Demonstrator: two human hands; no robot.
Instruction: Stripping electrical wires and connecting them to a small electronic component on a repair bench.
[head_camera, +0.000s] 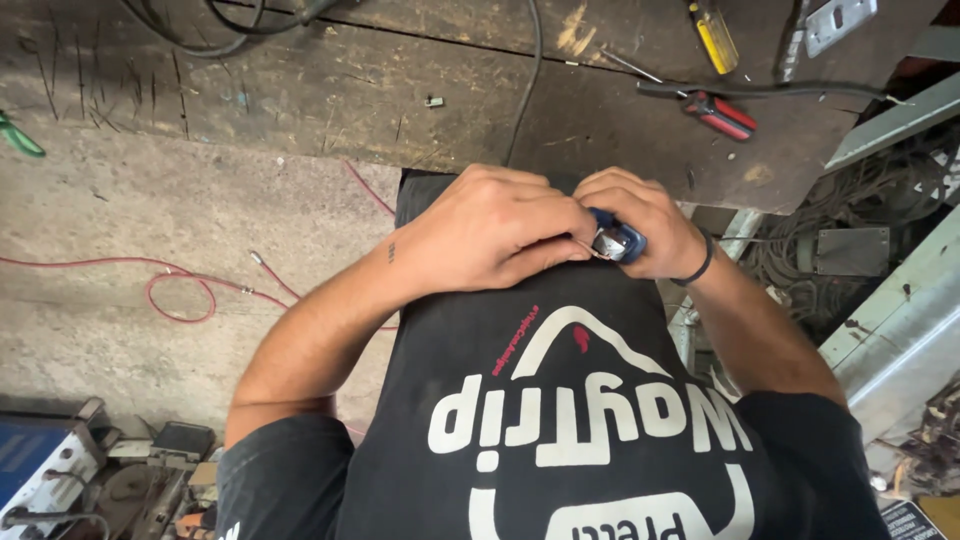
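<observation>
We hold both hands together against the front of our black printed shirt (600, 400), just below the near edge of the dark wooden surface (300, 100). Our left hand (490, 230) is curled closed, its fingers pressed against a small blue-handled tool (617, 238) with a metal tip. Our right hand (645, 220) is wrapped shut around the blue handle of the same tool, and a dark band (700, 265) sits on that wrist. The two hands touch each other over the tool, which lies between them, close to our chest and off the surface. On the surface, near its far right corner, a yellow-handled screwdriver (715, 38) lies beside a red-handled pair of pliers (722, 113), with a black cable (760, 90) running past them. A thin red wire (180, 290) loops across the concrete floor (120, 220) to the left of our arms, well apart from the hands.
</observation>
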